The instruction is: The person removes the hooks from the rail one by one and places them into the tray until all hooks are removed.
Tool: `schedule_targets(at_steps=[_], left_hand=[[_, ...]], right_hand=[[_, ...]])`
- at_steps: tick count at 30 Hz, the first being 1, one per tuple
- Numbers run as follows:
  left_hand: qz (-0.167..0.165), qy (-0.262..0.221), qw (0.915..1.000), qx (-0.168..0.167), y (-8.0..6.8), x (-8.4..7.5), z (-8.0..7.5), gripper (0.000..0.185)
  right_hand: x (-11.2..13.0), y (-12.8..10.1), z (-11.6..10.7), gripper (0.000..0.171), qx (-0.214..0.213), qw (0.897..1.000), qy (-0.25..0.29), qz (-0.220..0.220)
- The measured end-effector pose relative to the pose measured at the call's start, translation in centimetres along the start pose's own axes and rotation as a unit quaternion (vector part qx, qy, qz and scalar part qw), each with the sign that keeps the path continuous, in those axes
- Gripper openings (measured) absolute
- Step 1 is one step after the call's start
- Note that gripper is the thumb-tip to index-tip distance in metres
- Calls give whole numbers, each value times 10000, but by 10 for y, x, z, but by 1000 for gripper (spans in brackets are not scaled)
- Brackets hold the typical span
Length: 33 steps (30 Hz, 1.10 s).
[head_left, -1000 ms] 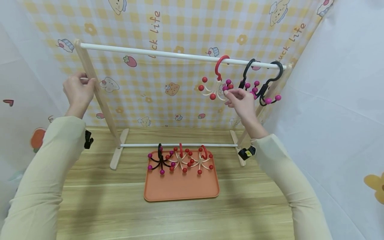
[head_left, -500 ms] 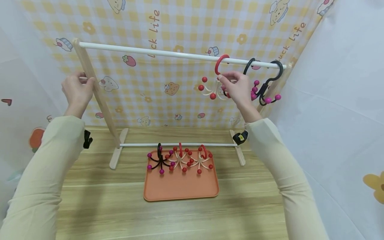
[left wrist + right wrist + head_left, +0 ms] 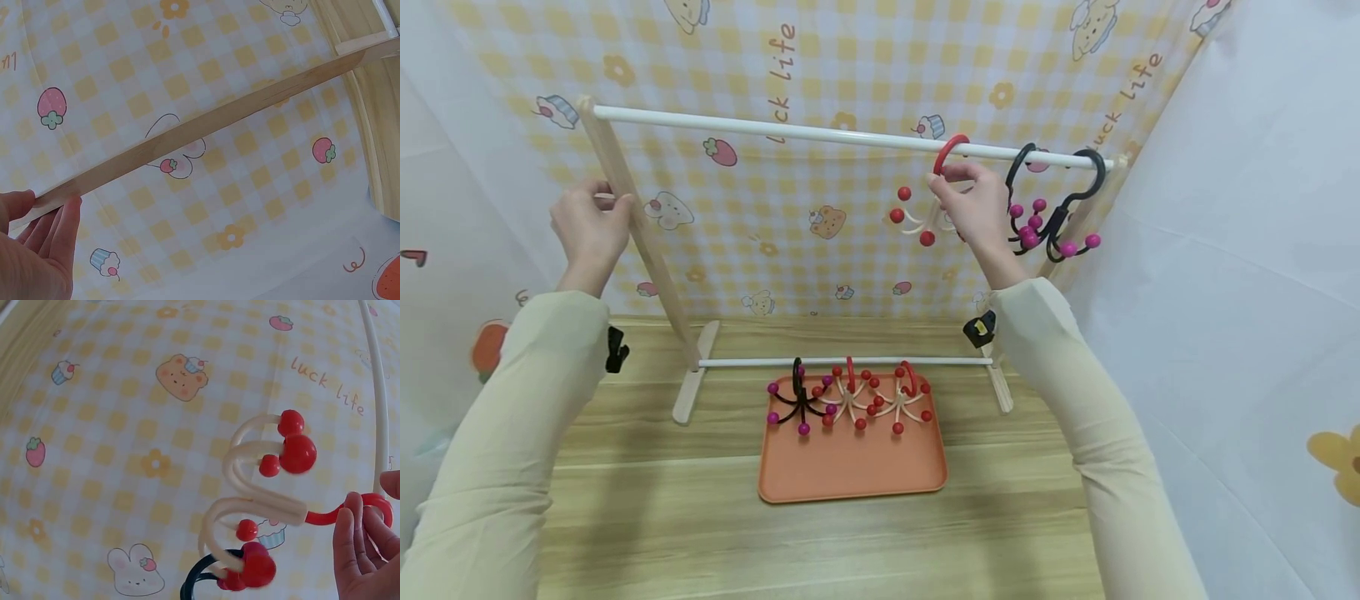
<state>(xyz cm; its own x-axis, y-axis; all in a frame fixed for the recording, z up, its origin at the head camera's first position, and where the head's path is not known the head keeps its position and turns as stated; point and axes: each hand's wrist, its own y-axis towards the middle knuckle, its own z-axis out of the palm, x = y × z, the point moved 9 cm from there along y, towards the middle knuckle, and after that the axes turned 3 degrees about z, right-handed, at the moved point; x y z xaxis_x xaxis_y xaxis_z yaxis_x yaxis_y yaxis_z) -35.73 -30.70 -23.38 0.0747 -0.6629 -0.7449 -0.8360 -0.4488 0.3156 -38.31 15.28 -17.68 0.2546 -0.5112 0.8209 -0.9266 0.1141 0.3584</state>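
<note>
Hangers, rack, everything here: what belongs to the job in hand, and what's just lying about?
Likely the job:
left hand gripping rack
right hand holding red-hooked hanger
two black hangers, hanging
tray with three hangers

Likely just surroundings:
cloth
table

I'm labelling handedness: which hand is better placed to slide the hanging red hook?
Likely the right hand: it holds the red hook, while the left hand holds the wooden post.
</note>
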Motion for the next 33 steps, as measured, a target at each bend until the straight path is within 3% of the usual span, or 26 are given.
schedule_targets(at_steps=[6,24,33], left_hand=[[50,25,10000,-20,0,0,-1,41],[16,-58,10000,12,1,1,1,43],[28,-132,9999,32,2,2,1,43]], right_hand=[[8,3,7,31,87,9992,386,-24],[2,9,-2,24,112,9816,1613,1020],[26,4,-6,24,233,9755,2089,651]])
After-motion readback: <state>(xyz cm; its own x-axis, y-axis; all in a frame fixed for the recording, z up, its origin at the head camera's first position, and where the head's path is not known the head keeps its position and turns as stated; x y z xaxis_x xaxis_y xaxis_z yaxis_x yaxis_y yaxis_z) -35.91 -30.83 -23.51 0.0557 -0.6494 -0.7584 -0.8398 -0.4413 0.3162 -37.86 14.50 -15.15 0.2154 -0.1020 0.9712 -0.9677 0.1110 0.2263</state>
